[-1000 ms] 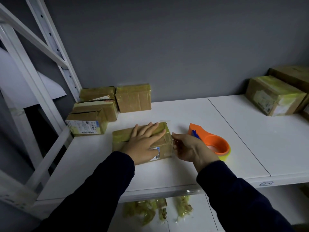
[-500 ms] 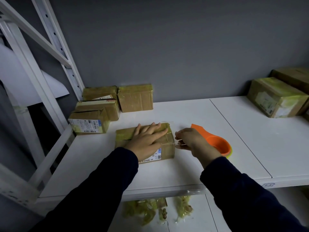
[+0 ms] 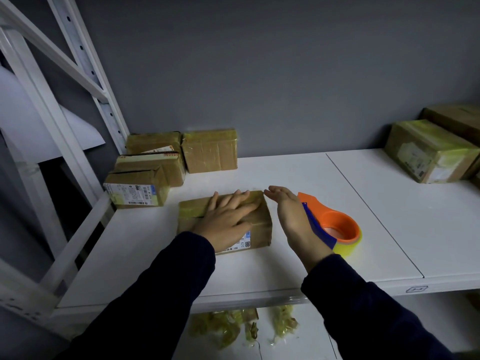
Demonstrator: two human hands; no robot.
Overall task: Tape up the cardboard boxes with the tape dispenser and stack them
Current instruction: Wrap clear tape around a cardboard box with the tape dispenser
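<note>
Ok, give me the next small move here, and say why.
Probably press the right hand onto the right end of the cardboard box. The left hand lies flat on its top, the right hand is open beside that end, and the tape dispenser lies on the shelf, so taping looks finished; both hands could then lift it toward the boxes at back left.

I see my left hand (image 3: 228, 219) lying flat on the box (image 3: 261, 226) on the shelf (image 3: 311, 178), fingers straight. My right hand (image 3: 291, 214) is on edge just beside the box's right side, fingers straight. The dispenser (image 3: 349, 227) lies just right of it.
</note>
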